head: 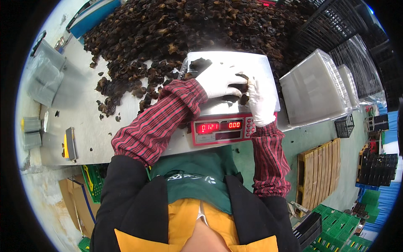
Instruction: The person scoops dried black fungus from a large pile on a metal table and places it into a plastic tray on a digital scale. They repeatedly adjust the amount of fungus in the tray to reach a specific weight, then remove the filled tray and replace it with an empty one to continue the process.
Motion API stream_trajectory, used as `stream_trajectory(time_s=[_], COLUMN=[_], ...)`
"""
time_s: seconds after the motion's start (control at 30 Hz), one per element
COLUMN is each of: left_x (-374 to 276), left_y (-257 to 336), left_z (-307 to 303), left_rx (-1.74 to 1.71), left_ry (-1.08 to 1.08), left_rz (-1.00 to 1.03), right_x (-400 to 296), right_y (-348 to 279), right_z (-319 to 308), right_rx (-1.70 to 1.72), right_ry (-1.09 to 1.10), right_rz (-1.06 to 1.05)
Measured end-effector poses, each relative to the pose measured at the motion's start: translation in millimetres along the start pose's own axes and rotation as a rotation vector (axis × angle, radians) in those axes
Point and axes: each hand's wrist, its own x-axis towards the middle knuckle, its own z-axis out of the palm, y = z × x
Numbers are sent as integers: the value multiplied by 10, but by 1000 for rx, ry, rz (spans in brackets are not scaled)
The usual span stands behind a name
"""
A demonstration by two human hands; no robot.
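Note:
Both my hands wear white gloves over the bright platter (217, 108) of a red-framed digital weighing scale (196, 140). My left hand (217, 80) reaches in from the left, fingers curled over dark, crinkled pieces that look like wood ear fungus (231, 98). Facing it, my right hand (263, 102) stands on edge at the platter's right side. Its fingertips meet the same pieces, and its grip is partly hidden. Another dark piece (201, 64) lies on the platter behind my left wrist. Red digits glow on the scale's display (207, 127).
A broad heap of dark fungus (176, 28) covers the far side of the metal table (78, 110). Clear plastic trays (315, 91) stand stacked at the right, near black crates (330, 25). A yellow-and-black object (70, 144) lies left. A wooden pallet (319, 173) is on the floor.

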Motion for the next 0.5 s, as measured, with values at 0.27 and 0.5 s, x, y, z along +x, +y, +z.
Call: stream_trajectory(time_s=[0.27,0.5], left_x=[-295,-1160], left_y=[-101,-66], left_z=[-402,-390], left_rx=[-259,-139], left_ry=[191,470], left_rz=[-85,-429], right_x=[-70,-172], right_y=[102,83], right_z=[-29,-230], right_rx=[30,80], right_ry=[27,71], right_rz=[141,207])
